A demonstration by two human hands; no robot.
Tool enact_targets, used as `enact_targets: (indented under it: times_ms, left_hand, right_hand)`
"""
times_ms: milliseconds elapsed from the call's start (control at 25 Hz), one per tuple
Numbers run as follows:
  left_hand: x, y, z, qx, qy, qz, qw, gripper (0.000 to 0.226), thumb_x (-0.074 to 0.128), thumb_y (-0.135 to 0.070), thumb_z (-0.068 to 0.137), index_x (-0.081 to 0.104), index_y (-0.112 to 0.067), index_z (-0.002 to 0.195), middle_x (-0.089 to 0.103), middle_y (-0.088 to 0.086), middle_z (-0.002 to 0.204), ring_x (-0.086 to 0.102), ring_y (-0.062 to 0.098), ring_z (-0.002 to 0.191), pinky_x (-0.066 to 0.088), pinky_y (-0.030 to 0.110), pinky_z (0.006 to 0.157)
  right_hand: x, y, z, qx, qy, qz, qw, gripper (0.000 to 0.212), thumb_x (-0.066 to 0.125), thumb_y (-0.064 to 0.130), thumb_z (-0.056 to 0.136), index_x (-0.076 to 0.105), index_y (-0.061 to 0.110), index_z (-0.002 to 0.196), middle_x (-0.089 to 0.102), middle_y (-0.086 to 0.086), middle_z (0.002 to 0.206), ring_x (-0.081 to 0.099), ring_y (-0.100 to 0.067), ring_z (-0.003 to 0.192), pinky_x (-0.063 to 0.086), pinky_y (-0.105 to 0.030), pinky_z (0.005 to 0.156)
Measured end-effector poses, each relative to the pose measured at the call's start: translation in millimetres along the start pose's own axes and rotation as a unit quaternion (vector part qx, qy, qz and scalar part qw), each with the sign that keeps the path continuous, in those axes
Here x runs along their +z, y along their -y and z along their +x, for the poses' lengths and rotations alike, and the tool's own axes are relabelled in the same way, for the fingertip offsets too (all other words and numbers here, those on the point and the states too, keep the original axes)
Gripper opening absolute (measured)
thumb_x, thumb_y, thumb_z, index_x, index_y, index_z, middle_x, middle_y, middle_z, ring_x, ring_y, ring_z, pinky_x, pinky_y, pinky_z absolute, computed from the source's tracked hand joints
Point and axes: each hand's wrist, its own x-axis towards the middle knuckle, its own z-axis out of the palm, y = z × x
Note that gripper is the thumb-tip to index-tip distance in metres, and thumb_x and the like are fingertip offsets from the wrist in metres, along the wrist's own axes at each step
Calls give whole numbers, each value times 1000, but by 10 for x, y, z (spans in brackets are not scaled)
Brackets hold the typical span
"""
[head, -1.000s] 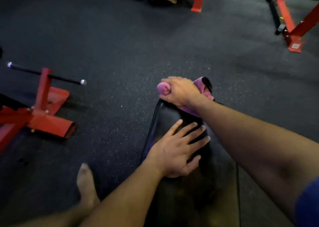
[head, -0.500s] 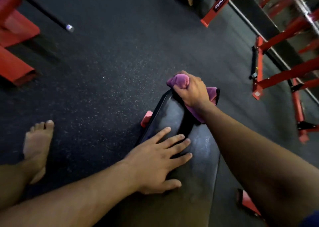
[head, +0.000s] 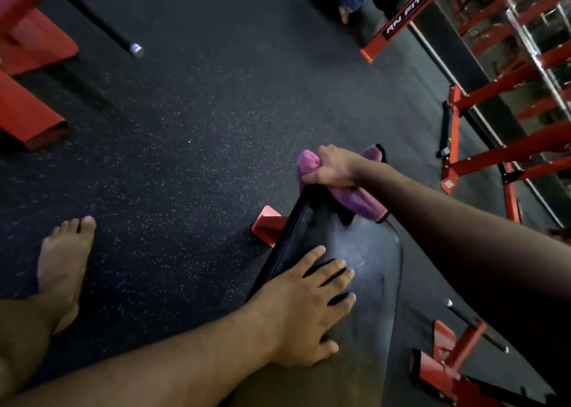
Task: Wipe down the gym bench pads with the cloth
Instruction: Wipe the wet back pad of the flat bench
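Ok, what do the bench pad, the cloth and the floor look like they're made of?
Bench pad: probably black vinyl or leatherette, given its smooth, slightly glossy sheen and piped edge.
Cloth: soft purple fabric, maybe microfibre, bunched in the right hand.
Floor: likely rubber matting, matte black with pale flecks.

Dim, grainy, wide-angle edge distortion

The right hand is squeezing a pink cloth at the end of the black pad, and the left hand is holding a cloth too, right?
Not quite. The head view shows the left hand holds nothing: it rests flat with fingers spread on the pad. The right hand does grip the pink cloth at the pad's far end.
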Motion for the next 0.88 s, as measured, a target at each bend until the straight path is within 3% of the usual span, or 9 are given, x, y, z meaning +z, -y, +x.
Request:
enact_targets:
  times_ms: [80,160,360,440,600,760,880]
  left_hand:
    - [5,-43,2,3,-10,-9,1000,73,34,-53,107,13,-16,166,-5,18,173,-14,33,160,-24,52,122]
    - [49,-73,-16,7,-21,-13,1000,71,33,-53,108,14,-15,166,-3,18,173,-14,34,160,-24,49,121]
    - [97,-109,-49,8,-33,1,999,77,35,-60,105,15,-16,166,-1,17,174,-9,34,161,-16,50,126]
    - [94,-119,-46,5,-38,12,999,77,35,-60,105,16,-16,166,1,17,174,-7,34,161,-13,50,127]
    - [105,-106,-52,1,-28,18,999,76,32,-61,106,16,-17,166,2,17,174,-6,33,161,-11,52,128]
    - [55,-66,-21,14,1,18,1000,76,31,-60,107,11,-18,167,-5,16,174,-13,32,160,-14,50,128]
    - [-16,-170,-30,-8,16,10,1000,74,32,-55,108,7,-18,167,-12,17,173,-18,33,159,-20,50,124]
  right_hand:
    - [-29,175,-74,-41,20,-37,998,40,59,50,75,57,10,79,65,-11,76,64,-34,74,48,-38,66]
    - [-30,400,-135,-78,67,-93,990,33,60,46,80,53,14,75,60,-4,71,61,-24,66,43,-35,66]
    - [335,799,-418,-267,120,-179,939,36,52,54,78,55,19,74,64,1,71,63,-25,67,53,-37,67]
    - [204,603,-347,-251,91,-220,938,40,56,56,88,56,17,76,64,-2,75,62,-26,68,50,-35,65]
    - [-75,285,-136,-89,-19,-179,980,42,59,53,85,51,14,73,61,-8,77,63,-37,77,41,-34,65]
    - [364,730,-383,-210,22,-180,961,40,47,58,74,58,19,73,62,0,68,63,-27,64,52,-34,65]
    - [441,811,-547,-246,-4,-151,957,44,48,60,74,60,18,74,59,4,63,62,-24,60,55,-34,64]
